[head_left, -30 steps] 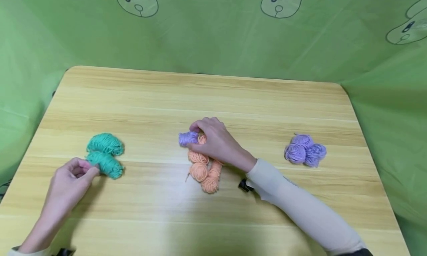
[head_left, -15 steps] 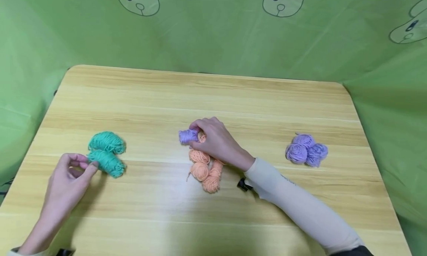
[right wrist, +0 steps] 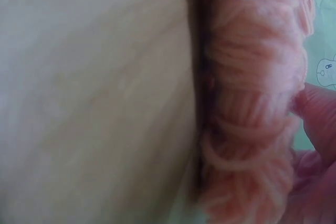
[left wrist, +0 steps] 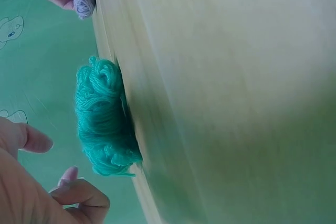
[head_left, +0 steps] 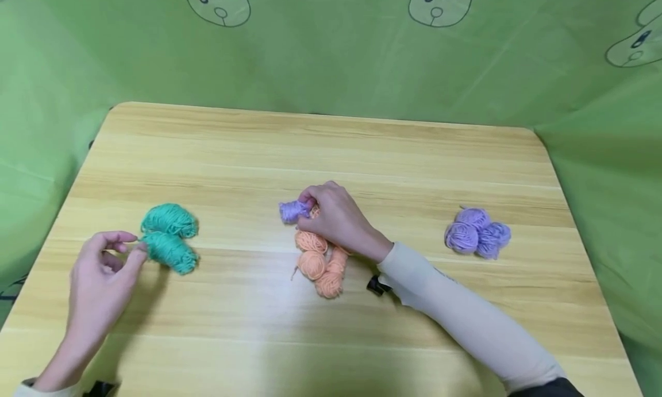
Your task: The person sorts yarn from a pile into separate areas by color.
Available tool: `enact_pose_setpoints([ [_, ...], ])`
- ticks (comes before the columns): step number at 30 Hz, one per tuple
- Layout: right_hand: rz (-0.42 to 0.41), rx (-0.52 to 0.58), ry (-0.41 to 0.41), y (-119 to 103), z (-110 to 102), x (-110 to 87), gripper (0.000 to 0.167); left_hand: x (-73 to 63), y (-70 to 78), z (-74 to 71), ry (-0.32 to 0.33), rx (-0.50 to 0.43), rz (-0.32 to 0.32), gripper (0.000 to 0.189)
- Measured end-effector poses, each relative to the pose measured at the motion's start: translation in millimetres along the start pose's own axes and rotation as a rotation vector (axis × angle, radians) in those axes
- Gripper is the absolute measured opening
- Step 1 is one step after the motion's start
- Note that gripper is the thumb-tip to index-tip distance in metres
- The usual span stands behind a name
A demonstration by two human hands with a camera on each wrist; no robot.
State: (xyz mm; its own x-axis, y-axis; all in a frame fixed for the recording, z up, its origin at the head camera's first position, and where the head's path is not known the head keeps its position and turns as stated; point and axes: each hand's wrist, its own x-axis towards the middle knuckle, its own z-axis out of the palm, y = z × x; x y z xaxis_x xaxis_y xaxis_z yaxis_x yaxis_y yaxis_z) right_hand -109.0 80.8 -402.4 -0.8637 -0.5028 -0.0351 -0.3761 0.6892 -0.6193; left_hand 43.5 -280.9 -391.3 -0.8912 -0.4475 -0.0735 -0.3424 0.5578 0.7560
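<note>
Two green yarn skeins lie side by side at the left in the head view, the front one (head_left: 169, 252) against the back one (head_left: 168, 219). My left hand (head_left: 100, 276) hovers just left of the front skein, thumb and fingers loosely bent with a gap between them; the left wrist view shows nothing in its grasp. At mid-table my right hand (head_left: 338, 216) pinches a small purple yarn skein (head_left: 291, 212) by its right end, thumb in front and fingers behind. Orange yarn balls (head_left: 312, 265) lie beneath and in front of this hand, partly hidden; an orange skein (right wrist: 252, 77) fills the right wrist view.
Three purple yarn balls (head_left: 474, 231) sit grouped at the right of the wooden table (head_left: 414, 155). A green cloth (head_left: 320, 58) with printed figures hangs behind and beside it. A small black clip (head_left: 379, 285) shows by the right sleeve.
My left hand has drawn back from the front green skein, its fingertips parting from the yarn. The right hand stays at the purple skein with little movement. The head view shifts slightly.
</note>
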Motion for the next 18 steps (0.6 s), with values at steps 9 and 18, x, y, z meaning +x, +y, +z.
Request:
enact_pose_setpoints([
  [9,0.019,0.022,0.024,0.8,0.6,-0.7,0.029,-1.0,2.4,7.3,0.009,-0.053,0.039,0.021],
  [18,0.060,0.091,0.029,0.0,-2.2,-1.9,0.030,-4.4,4.7,13.6,-0.046,-0.200,0.114,0.023],
])
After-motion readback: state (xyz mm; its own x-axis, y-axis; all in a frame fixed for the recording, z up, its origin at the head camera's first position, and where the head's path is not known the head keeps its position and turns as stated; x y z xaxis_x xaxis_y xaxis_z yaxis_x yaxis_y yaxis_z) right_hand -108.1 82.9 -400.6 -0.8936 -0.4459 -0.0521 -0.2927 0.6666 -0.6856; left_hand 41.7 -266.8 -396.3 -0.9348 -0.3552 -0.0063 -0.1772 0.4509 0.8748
